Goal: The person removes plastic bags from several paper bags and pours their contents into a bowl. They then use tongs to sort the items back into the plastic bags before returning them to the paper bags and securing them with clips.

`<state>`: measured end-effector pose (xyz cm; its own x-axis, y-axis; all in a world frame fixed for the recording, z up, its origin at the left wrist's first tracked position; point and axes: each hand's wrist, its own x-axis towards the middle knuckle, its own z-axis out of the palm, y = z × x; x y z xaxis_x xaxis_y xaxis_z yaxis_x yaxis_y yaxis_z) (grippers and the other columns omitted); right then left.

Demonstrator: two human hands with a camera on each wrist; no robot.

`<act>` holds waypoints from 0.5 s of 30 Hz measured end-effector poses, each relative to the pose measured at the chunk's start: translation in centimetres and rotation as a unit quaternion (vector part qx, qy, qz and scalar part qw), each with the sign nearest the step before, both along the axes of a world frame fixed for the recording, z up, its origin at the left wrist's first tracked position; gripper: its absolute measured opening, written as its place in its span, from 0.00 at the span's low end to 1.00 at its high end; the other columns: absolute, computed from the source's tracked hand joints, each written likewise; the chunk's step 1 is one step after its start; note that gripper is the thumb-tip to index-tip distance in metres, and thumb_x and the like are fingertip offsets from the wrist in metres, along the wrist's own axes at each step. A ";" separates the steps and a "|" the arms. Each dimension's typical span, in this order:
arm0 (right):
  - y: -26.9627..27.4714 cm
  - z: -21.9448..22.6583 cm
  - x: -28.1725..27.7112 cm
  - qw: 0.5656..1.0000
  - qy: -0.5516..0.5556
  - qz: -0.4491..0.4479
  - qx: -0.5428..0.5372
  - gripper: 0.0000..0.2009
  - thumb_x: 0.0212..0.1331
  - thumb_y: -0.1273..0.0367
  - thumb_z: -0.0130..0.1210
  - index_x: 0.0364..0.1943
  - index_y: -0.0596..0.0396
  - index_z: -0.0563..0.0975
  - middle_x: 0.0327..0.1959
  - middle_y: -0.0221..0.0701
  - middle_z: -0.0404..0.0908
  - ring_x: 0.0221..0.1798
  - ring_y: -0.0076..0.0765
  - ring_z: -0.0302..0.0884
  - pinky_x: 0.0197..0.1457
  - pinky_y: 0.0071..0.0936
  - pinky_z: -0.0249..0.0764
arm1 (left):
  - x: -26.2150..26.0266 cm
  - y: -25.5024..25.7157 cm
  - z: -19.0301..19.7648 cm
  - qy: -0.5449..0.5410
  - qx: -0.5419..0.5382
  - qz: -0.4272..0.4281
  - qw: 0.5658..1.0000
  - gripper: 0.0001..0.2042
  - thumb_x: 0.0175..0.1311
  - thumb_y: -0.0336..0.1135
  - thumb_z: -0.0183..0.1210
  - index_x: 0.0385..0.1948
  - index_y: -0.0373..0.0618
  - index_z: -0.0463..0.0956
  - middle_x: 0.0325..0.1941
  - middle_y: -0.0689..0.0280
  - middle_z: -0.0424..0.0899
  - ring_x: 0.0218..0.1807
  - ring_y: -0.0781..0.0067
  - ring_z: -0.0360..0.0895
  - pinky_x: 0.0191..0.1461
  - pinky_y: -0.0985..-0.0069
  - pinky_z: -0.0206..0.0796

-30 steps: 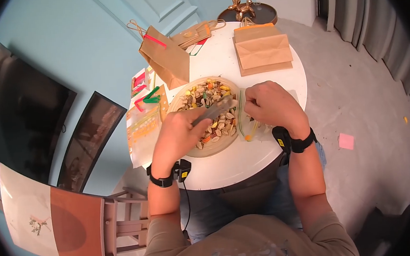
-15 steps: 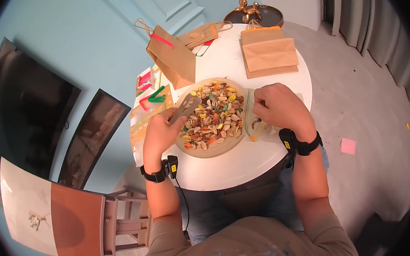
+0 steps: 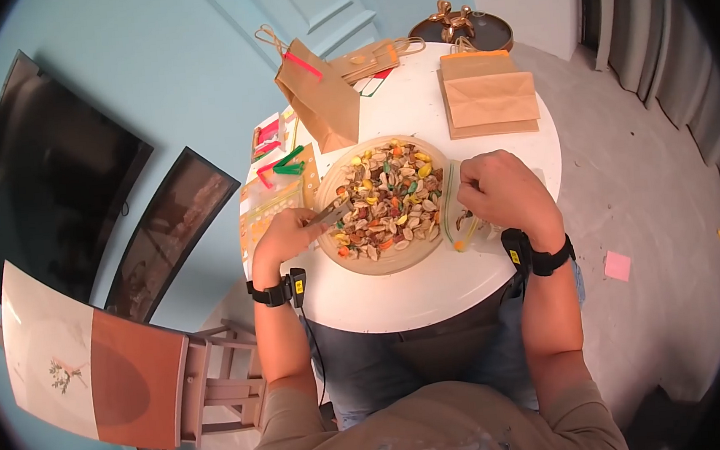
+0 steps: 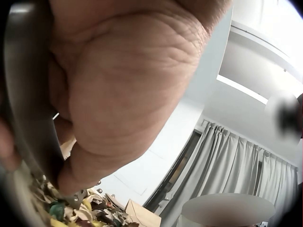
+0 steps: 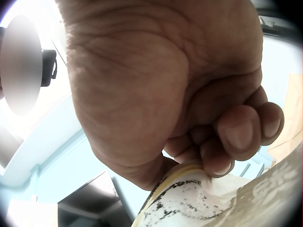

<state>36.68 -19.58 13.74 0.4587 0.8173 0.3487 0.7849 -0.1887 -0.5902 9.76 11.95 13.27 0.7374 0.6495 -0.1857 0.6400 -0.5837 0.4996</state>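
Observation:
In the head view my left hand is by the left rim of a round beige plate. It grips metal tongs, whose tips reach into a heap of dried potpourri-like pieces in cream, brown, yellow, orange and green. The left wrist view shows the dark curved metal of the tongs against the thumb, with the pieces below. At the plate's right side my right hand pinches the top edge of a clear zip bag with a greenish seal strip. A few pieces lie inside this bag.
A filled zip bag and green and red strips lie left of the plate. Behind it stands a brown paper bag, with flat paper bags beyond. Another folded paper bag is at the back right of the white table.
My left hand has drawn the tongs away from the zip bag's mouth, leftward across the plate and down to the heap's left side. The right hand keeps its pinch on the bag.

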 end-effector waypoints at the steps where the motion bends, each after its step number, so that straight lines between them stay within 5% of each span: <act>1: 0.1 0.0 -0.1 1.000 0.000 0.001 0.001 0.09 0.58 0.71 0.61 0.27 0.64 0.85 0.28 0.52 0.84 0.35 0.63 0.85 0.45 0.53 0.81 | 0.0 -0.2 0.1 0.003 0.007 -0.013 1.000 0.20 0.71 0.47 0.72 0.47 0.33 0.93 0.27 0.56 0.90 0.29 0.66 0.86 0.39 0.66 0.78; 7: 0.5 0.0 -0.3 1.000 0.001 0.007 0.000 0.09 0.58 0.71 0.61 0.27 0.63 0.86 0.29 0.53 0.85 0.36 0.64 0.86 0.45 0.53 0.81 | 1.3 -0.9 -0.7 0.012 0.110 -0.033 0.993 0.23 0.66 0.49 0.73 0.51 0.35 0.93 0.36 0.46 0.93 0.39 0.48 0.93 0.48 0.58 0.82; 15: 0.2 0.1 -0.2 1.000 0.010 0.011 0.002 0.09 0.58 0.70 0.61 0.28 0.64 0.86 0.29 0.53 0.86 0.36 0.63 0.86 0.46 0.52 0.82 | 2.4 -3.5 0.1 0.036 0.118 -0.040 0.992 0.20 0.68 0.44 0.73 0.51 0.34 0.92 0.37 0.43 0.93 0.41 0.42 0.92 0.49 0.56 0.82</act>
<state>36.47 -19.35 13.82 0.4484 0.8255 0.3428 0.7763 -0.1695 -0.6071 12.14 8.49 13.33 0.7782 0.6216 -0.0897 0.6166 -0.7289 0.2975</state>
